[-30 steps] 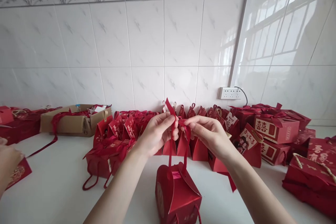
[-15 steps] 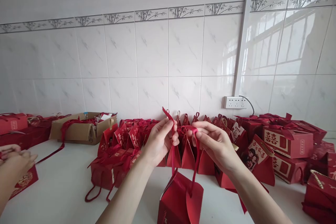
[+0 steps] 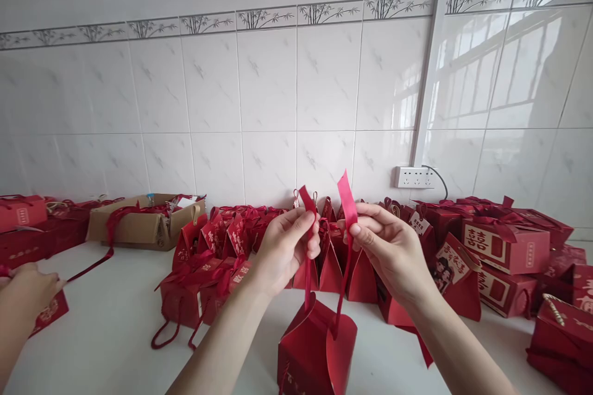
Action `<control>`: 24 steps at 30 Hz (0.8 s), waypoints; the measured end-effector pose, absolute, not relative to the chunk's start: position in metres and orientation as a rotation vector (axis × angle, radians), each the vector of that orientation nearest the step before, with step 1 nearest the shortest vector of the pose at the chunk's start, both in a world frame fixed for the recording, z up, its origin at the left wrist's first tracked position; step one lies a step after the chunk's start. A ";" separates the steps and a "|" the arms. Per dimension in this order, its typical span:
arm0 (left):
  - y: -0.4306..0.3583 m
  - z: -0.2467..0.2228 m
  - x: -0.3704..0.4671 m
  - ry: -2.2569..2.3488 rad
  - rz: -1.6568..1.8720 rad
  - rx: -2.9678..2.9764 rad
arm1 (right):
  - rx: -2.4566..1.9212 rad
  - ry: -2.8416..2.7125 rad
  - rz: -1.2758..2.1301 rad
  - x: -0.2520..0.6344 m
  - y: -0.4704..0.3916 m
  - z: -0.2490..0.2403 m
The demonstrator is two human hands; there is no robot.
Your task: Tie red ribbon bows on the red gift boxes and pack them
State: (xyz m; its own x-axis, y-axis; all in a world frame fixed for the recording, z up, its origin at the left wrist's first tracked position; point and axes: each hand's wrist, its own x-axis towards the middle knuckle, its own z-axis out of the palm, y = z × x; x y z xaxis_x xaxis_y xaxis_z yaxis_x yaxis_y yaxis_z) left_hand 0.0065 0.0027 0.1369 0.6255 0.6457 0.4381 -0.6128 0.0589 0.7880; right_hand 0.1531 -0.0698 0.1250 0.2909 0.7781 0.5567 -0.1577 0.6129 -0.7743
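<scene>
Both my hands are raised over a small red gift box [image 3: 311, 352] with curved top flaps, which stands at the near edge of the view. A red ribbon [image 3: 343, 287] comes up from it in two strands. My left hand [image 3: 291, 244] pinches one strand, its cut end poking up above the thumb. Between thumb and fingers of my right hand [image 3: 382, 234] is the other strand, with a wider, brighter end standing upright. The two ends are apart. Behind my hands stand rows of red tent-shaped boxes [image 3: 364, 271], partly hidden by them.
Stacked red boxes [image 3: 512, 247] fill the right side. A cardboard box [image 3: 125, 231] with ribbon hanging out stands at the back left. Another person's hand [image 3: 30, 296] works at a red box at the left edge. A power strip [image 3: 412, 178] is on the tiled wall.
My right hand had its strand bent over between the hands; now that ribbon end stands straight up in its grip. My left hand keeps its strand. The other person's hand has shifted slightly.
</scene>
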 end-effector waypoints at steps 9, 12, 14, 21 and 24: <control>-0.014 0.139 0.008 0.067 0.950 1.221 | -0.665 -1.258 0.637 0.141 -0.084 0.132; -0.019 0.137 0.011 0.106 0.934 1.298 | -0.669 -1.312 0.615 0.138 -0.088 0.134; -0.021 0.135 0.012 0.117 0.915 1.339 | -0.686 -1.325 0.596 0.137 -0.089 0.134; -0.025 0.142 0.004 0.086 0.869 1.426 | -0.772 -1.308 0.454 0.139 -0.093 0.134; -0.024 0.145 -0.001 0.061 0.829 1.505 | -0.821 -1.315 0.296 0.138 -0.094 0.135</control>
